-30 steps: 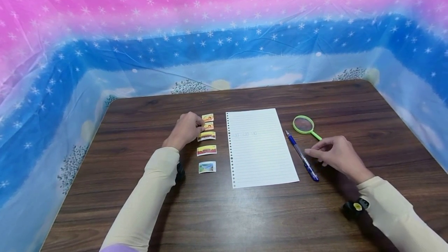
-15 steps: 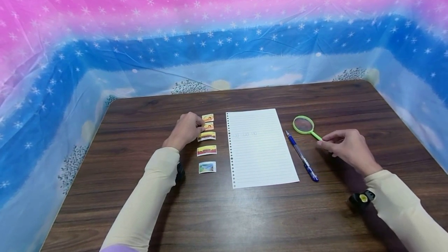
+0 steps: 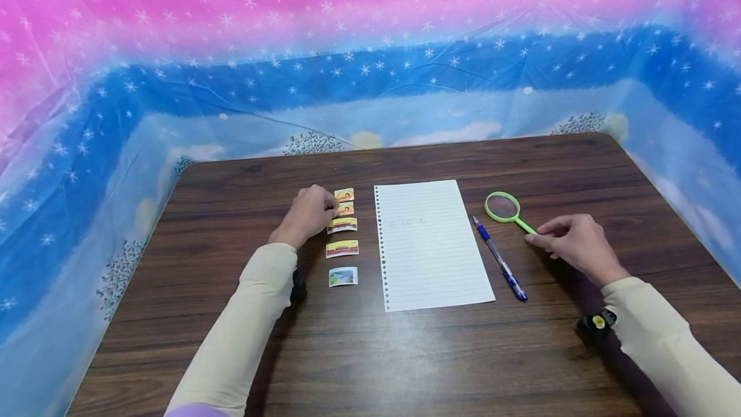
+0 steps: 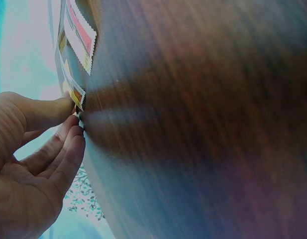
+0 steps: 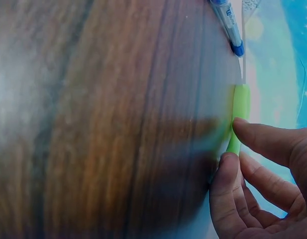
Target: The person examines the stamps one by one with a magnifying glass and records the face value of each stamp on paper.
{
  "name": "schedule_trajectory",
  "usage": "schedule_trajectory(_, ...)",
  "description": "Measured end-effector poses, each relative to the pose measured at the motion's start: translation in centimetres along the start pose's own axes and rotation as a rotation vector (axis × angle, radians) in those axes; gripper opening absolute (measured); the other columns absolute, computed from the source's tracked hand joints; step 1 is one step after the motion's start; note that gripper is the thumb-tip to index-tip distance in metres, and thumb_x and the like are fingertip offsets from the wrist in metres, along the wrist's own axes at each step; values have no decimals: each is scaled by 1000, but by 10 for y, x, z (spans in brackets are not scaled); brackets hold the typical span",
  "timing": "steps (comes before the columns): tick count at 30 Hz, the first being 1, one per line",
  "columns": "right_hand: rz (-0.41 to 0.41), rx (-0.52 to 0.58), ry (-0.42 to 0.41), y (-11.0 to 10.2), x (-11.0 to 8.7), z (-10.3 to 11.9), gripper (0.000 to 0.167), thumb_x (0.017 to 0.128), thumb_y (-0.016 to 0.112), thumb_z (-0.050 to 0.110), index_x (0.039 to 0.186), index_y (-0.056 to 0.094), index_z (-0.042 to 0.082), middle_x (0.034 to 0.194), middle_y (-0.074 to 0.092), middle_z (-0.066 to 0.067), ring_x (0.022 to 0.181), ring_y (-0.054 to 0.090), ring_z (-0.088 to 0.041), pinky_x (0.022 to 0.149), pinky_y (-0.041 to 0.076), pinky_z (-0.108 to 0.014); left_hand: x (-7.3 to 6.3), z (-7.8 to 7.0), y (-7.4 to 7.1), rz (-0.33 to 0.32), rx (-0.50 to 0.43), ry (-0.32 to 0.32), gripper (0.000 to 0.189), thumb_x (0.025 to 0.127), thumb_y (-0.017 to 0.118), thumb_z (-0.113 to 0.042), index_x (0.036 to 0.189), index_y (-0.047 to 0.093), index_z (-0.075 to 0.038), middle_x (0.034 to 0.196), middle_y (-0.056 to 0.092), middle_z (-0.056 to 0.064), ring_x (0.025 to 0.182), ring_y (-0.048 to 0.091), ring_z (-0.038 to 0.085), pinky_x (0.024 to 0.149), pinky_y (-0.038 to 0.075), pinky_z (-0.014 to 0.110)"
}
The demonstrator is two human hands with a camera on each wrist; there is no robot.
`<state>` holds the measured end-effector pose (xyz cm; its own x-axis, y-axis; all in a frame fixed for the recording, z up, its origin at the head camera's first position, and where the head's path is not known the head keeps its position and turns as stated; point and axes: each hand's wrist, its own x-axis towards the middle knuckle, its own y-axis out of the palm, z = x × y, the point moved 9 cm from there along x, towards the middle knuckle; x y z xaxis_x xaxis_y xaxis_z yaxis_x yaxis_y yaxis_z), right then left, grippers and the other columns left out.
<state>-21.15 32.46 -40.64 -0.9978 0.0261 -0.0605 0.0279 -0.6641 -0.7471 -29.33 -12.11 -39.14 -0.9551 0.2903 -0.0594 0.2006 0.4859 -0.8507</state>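
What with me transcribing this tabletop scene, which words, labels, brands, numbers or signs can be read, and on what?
None can be read with certainty.
Lined paper: a faint handwritten row, probably digits, too blurred to quote.
Pen: lettering on its barrel, too small and blurred.
Five stamps: any print is too small.

Round green magnifying glass [image 3: 502,206], handle slanting nearer and rightward; well to its left, five colourful stamps [image 3: 342,248] in a column.

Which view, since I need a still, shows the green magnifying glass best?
The head view: the green magnifying glass shows its whole round lens and most of its handle, up to the right hand. The right wrist view shows only part of the handle; the left wrist view shows none.
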Motion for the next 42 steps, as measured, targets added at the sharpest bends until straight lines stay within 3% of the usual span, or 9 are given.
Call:
schedule_trajectory(7, 4, -1, 1, 4, 5, 2, 35, 91, 78, 28, 104, 75, -4, 83, 74, -9, 67, 69, -18, 56, 53, -30, 0, 0, 0, 0, 8, -2, 28, 100, 63, -5, 72, 66, -4, 77, 60, 9, 62, 45, 21, 62, 39, 34)
schedule_trajectory(14, 8, -13, 21, 6, 10, 3, 23, 95, 72, 18, 100, 76, -5, 80, 74, -9, 67, 70, -18, 58, 56, -33, 0, 2, -1, -4, 2, -18, 22, 100, 63, -6, 79, 72, -4, 90, 67, 11, 69, 50, 23, 65, 41, 36)
schedule_trajectory(24, -28, -6, 20, 9, 18, 12, 23, 97, 70, 16, 98, 74, -7, 78, 73, -9, 66, 69, -16, 56, 54, -29, -1, 3, -2, -8, -2, -21, 19, 100, 64, -6, 84, 75, -5, 96, 70, 12, 71, 53, 23, 65, 43, 35)
schedule_trajectory(34, -16, 36, -22, 24, 35, 43, 22, 97, 70, 16, 99, 74, -5, 85, 72, -15, 69, 70, -20, 59, 54, -30, -1, 3, -3, -6, -2, -13, 21, 100, 64, -5, 80, 72, -4, 86, 66, 10, 66, 49, 21, 63, 41, 35)
schedule_trajectory(42, 12, 30, -77, 41, 49, 79, 20, 97, 70, 15, 98, 75, -4, 84, 71, -15, 70, 69, -23, 58, 51, -32, -1, 3, -2, -12, -15, -28, 16, 100, 64, -6, 90, 77, -5, 98, 70, 12, 76, 55, 24, 68, 44, 36)
